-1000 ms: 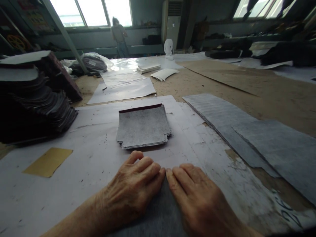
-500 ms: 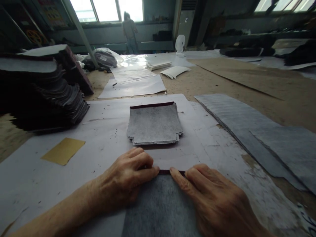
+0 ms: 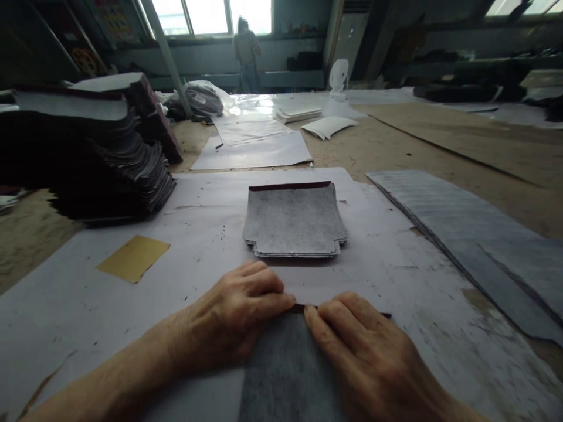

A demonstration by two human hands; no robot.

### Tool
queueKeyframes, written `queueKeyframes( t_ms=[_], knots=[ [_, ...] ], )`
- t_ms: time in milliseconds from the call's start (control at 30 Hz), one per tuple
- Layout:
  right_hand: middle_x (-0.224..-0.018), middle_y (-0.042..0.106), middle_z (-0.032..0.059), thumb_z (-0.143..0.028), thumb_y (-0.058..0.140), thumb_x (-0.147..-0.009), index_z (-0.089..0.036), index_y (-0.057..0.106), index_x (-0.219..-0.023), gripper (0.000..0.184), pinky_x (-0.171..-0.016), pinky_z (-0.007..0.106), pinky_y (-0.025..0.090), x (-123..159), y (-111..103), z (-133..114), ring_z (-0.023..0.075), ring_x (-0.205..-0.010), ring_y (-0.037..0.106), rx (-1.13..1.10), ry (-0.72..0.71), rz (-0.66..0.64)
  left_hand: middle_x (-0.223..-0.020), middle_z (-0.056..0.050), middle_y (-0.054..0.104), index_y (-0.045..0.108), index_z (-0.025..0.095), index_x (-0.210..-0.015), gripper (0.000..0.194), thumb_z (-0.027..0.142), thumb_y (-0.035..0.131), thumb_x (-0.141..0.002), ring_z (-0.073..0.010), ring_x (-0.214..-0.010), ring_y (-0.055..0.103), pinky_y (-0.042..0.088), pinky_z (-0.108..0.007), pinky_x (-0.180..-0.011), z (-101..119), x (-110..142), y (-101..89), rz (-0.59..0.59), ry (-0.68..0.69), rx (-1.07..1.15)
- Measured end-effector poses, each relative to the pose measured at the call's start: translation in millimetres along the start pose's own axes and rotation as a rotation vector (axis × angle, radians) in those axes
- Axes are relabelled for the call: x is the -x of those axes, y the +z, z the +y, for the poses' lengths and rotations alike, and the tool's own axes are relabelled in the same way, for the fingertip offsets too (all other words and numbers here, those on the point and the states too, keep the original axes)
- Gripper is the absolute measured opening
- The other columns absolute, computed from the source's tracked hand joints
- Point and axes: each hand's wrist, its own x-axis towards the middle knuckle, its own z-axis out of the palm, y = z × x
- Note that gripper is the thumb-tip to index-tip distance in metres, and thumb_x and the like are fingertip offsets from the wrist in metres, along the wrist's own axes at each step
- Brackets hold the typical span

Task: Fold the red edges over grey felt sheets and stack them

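A grey felt-like sheet [image 3: 285,375] lies right in front of me on white paper [image 3: 396,264]. Its far edge shows a thin dark red strip. My left hand [image 3: 237,319] and my right hand [image 3: 365,351] rest side by side on that far edge. Both have curled fingers with the tips pressed down on the strip, almost touching each other. Just beyond my fingers sits a small stack of grey cut pieces [image 3: 294,220] with a dark red top edge.
A tall dark pile of sheets [image 3: 101,158] stands at the left, and a yellow scrap [image 3: 133,258] lies near it. Long grey sheets [image 3: 475,234] lie at the right. Far back are white papers [image 3: 255,149], a small fan [image 3: 338,73] and a standing person [image 3: 246,53].
The dark red strip at the sheet's far edge now shows between my fingertips. My hands have stayed on that edge, and my view has swung slightly left.
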Motion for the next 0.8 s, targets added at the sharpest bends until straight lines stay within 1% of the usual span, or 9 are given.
queueKeyframes(
  t_ms=[133,267,433,500,600,700,800],
  knots=[
    [-0.073,0.058,0.0103,-0.001,0.033,-0.080,-0.003,0.064,-0.091,0.033,-0.058,0.032,0.049,3,-2,2,0.0184,-0.067,0.051,-0.030,0.003,0.018,-0.080,-0.006,0.055,0.059,0.011,-0.099,0.029,-0.001,0.042,-0.079,-0.0126,-0.071,0.046,0.043,-0.026,-0.064,-2,8,-10.7,0.006,-0.048,0.044],
    [-0.074,0.058,0.0073,-0.001,0.034,-0.080,-0.006,0.061,-0.104,0.036,-0.058,0.030,0.048,0,-1,2,0.0171,-0.067,0.051,-0.023,0.015,0.008,-0.082,-0.006,0.055,0.060,0.013,-0.098,0.032,-0.002,0.041,-0.076,-0.0137,-0.073,0.046,0.042,-0.029,-0.067,-2,11,-13.4,-0.058,-0.031,-0.010],
    [-0.077,0.059,0.0071,-0.003,0.032,-0.083,-0.008,0.061,-0.104,0.036,-0.057,0.030,0.046,-1,-2,2,0.0173,-0.067,0.051,0.012,0.003,-0.058,-0.081,-0.007,0.055,0.059,0.012,-0.095,0.029,0.001,0.041,-0.076,-0.0149,-0.071,0.045,0.040,-0.032,-0.065,0,8,-11.7,-0.075,0.000,-0.097],
    [-0.079,0.060,0.0078,-0.002,0.030,-0.082,-0.007,0.062,-0.101,0.037,-0.056,0.031,0.045,-3,-4,1,0.0180,-0.067,0.051,0.056,-0.022,-0.078,-0.080,-0.008,0.055,0.058,0.011,-0.095,0.026,0.002,0.042,-0.076,-0.0158,-0.071,0.045,0.040,-0.032,-0.064,1,7,-10.5,-0.082,0.013,-0.125],
    [-0.078,0.060,0.0098,-0.001,0.030,-0.079,-0.007,0.065,-0.087,0.037,-0.056,0.033,0.044,-12,-3,-4,0.0208,-0.069,0.052,0.115,-0.044,-0.068,-0.077,-0.008,0.055,0.058,0.009,-0.093,0.025,0.004,0.043,-0.073,-0.0166,-0.068,0.044,0.038,-0.033,-0.061,3,6,-9.2,-0.089,0.046,-0.174],
    [-0.073,0.058,0.0101,0.000,0.031,-0.077,-0.008,0.065,-0.077,0.034,-0.055,0.034,0.045,-25,3,-7,0.0218,-0.067,0.050,0.041,-0.041,-0.056,-0.074,-0.007,0.055,0.058,0.011,-0.084,0.022,0.006,0.042,-0.071,-0.0164,-0.066,0.043,0.036,-0.033,-0.059,4,5,-10.1,-0.093,0.054,-0.188],
    [-0.070,0.055,0.0095,0.001,0.030,-0.077,-0.007,0.064,-0.078,0.035,-0.054,0.032,0.046,-29,11,-6,0.0197,-0.064,0.048,-0.079,-0.061,-0.053,-0.075,-0.006,0.056,0.060,0.014,-0.085,0.024,0.004,0.040,-0.074,-0.0146,-0.066,0.046,0.038,-0.031,-0.061,0,6,-13.9,-0.061,-0.011,-0.117]
  ],
)
